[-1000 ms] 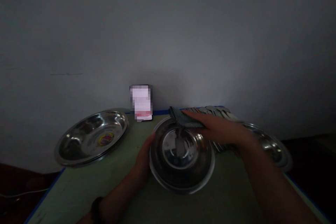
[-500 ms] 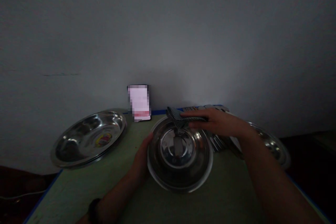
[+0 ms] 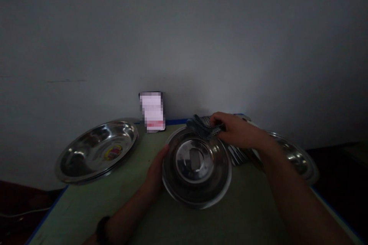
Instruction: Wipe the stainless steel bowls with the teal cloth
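Note:
A round shiny metal dish (image 3: 198,195) stands in the middle of the table, with a small pale rectangle at its centre. My left hand (image 3: 157,168) grips its left rim, the thumb along the edge and the other fingers mostly hidden behind it. Over the dish's far right rim, my right hand (image 3: 227,128) is closed on a bunched dark grey checked cloth (image 3: 202,128). The cloth lies against or just above the rim; I cannot tell which.
To the left sits a stack of metal plates (image 3: 86,157) with a colourful sticker. A phone (image 3: 153,111) with a blurred screen leans on the wall behind. Several forks (image 3: 238,156) lie right of the dish, and another metal plate (image 3: 299,160) is behind my right arm.
My right hand has drawn back to the right with the cloth, its fingers going from stretched flat to bunched round it. The left hand has stayed on the rim.

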`<state>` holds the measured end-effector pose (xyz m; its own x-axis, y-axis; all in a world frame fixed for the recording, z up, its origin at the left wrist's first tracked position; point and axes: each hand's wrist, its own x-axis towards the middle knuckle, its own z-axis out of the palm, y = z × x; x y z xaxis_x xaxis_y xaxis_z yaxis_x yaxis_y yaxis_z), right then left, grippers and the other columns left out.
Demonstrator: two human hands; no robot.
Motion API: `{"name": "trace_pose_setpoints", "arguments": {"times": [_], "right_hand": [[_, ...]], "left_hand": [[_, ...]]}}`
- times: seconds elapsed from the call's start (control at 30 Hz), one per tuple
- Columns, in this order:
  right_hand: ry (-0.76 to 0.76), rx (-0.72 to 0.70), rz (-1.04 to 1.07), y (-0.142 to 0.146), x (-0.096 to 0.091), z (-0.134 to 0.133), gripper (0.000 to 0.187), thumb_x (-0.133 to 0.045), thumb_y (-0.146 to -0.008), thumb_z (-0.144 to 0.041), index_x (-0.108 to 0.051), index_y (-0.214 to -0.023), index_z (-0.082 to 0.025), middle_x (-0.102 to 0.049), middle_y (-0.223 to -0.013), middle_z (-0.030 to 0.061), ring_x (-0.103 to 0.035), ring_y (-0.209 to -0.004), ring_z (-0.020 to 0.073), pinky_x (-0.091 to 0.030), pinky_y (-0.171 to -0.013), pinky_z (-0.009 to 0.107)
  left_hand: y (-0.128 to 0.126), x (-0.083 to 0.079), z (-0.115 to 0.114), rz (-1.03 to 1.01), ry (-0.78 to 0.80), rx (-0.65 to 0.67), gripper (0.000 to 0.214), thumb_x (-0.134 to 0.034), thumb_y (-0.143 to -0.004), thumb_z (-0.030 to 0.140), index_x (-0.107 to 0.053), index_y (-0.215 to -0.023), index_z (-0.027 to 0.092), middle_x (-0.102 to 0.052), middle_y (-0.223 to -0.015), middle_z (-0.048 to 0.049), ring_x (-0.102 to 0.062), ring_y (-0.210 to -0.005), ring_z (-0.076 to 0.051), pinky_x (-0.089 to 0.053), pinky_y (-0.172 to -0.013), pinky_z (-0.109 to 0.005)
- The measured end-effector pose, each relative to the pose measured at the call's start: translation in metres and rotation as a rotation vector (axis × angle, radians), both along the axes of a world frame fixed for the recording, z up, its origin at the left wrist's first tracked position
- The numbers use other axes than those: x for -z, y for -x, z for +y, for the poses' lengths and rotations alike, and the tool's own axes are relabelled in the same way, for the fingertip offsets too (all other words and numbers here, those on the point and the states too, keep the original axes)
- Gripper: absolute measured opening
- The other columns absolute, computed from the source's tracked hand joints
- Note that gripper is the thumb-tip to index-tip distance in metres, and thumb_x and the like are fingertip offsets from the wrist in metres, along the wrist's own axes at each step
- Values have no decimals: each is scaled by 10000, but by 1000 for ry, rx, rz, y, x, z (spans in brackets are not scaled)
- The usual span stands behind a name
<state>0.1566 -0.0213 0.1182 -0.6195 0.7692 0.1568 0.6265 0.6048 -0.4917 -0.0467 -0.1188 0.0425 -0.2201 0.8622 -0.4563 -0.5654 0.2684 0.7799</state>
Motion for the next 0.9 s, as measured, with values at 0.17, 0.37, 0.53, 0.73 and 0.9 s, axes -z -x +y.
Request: {"name": "trace_pose_setpoints", "arguments": {"times": [0.17,0.37,0.53,0.73,0.9], "right_hand": [[11,1,-39,3,0,-3,294,-647,-741,-467,-532,-793,-201,-611,-813,30,-538,-712,167,-382,-599,267],[21,46,-59,0,1,0,160,-580,-788,-277,-557,-913,-180,-657,-867,49,-596,-767,179,-422,-657,277],[93,-47,-21,-6,-2,-1,414,-545,-792,-204,-520,-1205,-183,-659,-1122,71,-640,-927,195,-480,-819,304],[-11,-68,-34,-8,-1,4,331,-511,-785,-119,-659,-1064,-218,-692,-1107,36,-640,-998,200,-476,-861,314],[60,-2,95,-10,-5,5,207,-525,-859,-301,-710,-893,-216,-722,-822,8,-653,-738,175,-494,-662,290]], "left_hand": [[0,-2,0,-20,37,13,312,-478,-885,306,-730,-774,159,-762,-793,-57,-704,-881,-245,-475,-935,-356],[-2,-11,-3,16,23,21,231,-540,-835,289,-714,-715,196,-756,-733,-33,-694,-920,-261,-476,-948,-377],[-1,-5,-2,-53,-22,53,274,-507,-860,317,-722,-791,161,-763,-803,-58,-705,-876,-250,-489,-929,-388],[-1,-6,-2,-8,-10,58,268,-522,-847,347,-716,-775,175,-763,-792,-47,-704,-858,-249,-504,-899,-370],[3,3,-2,20,-7,34,239,-589,-806,373,-722,-802,173,-762,-791,-50,-702,-869,-261,-484,-929,-383]]}}
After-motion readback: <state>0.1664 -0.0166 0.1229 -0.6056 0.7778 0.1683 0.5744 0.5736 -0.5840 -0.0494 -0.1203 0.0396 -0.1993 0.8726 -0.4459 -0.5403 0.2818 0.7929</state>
